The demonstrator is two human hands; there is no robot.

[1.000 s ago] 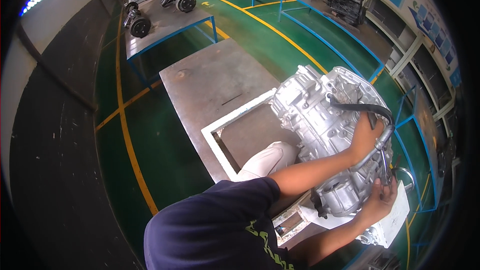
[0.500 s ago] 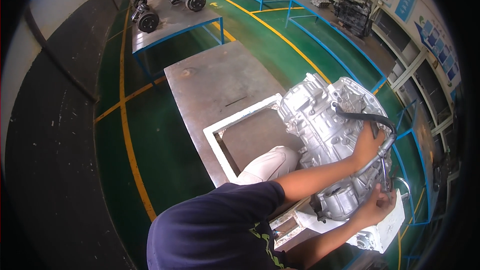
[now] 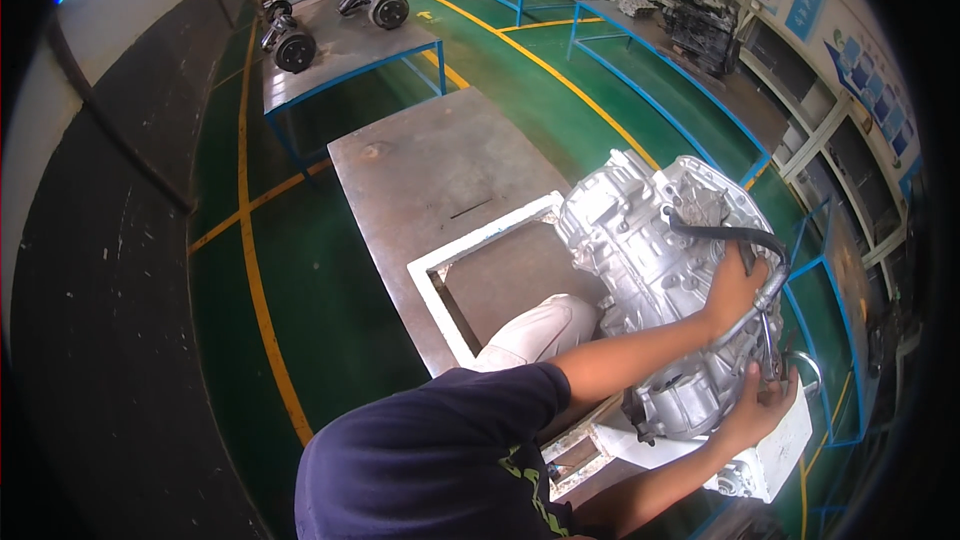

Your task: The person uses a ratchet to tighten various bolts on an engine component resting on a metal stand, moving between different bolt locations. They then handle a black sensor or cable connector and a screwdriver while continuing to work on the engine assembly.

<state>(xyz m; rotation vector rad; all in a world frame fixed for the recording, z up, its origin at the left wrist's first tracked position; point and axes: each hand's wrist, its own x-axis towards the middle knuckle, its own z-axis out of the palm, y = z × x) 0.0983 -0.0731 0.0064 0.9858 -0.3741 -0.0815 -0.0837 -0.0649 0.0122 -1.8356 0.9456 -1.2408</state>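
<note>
A silver cast-metal gearbox (image 3: 650,250) rests on a white metal stand (image 3: 785,440) in front of me at the right. Over its right side curves a black hose (image 3: 735,232) that joins a metal pipe. My left hand (image 3: 735,290) reaches inside the hose's bend with fingers curled; the hose partly covers them, and what they hold is hidden. Just below, a slim chrome wrench (image 3: 769,340) stands against the casing. Around its lower end are the thumb and fingers of my right hand (image 3: 755,418). A curved metal tube (image 3: 808,370) lies just right of that hand.
A white square frame (image 3: 425,285) and a grey metal tabletop (image 3: 430,155) lie left of the gearbox. Farther off, a blue-legged table (image 3: 345,65) carries axle parts with black drums. Blue-framed benches and shelves line the right; two people are at the far end.
My right hand has shifted slightly up, and its fingers look a little wider apart around the wrench. My left hand stays in place. The view has tilted slightly, showing more of the people far off.
</note>
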